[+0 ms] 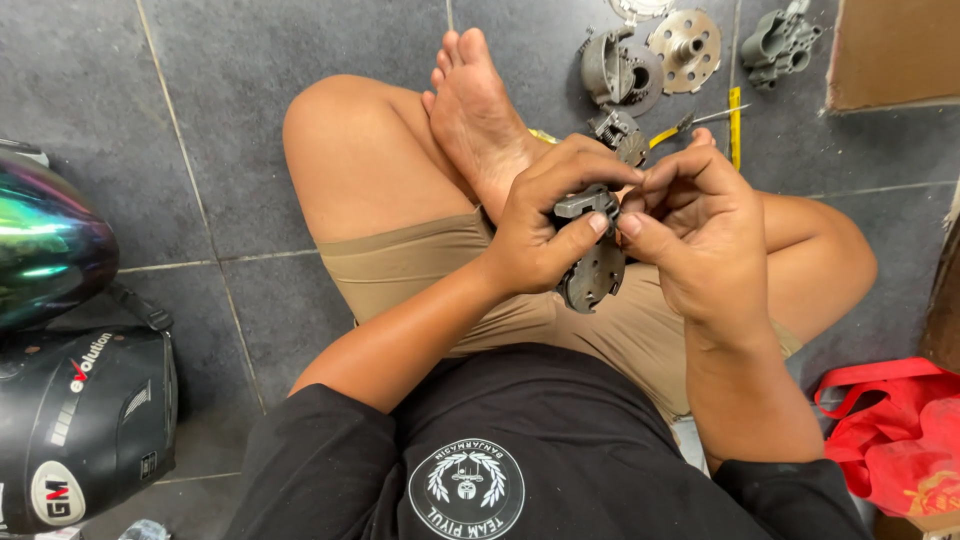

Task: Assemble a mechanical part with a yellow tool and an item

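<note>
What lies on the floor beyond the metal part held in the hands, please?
Beyond the metal part lie a grey housing, a round drilled plate and yellow-handled pliers; the hands hide anything directly behind.

A red plastic bag [895, 440] lies crumpled on the floor at the lower right, beside the person's knee. A brown cardboard piece [890, 50] sits at the top right corner. On the black helmet [80, 430] at the lower left, a round white sticker [57, 493] shows.
</note>
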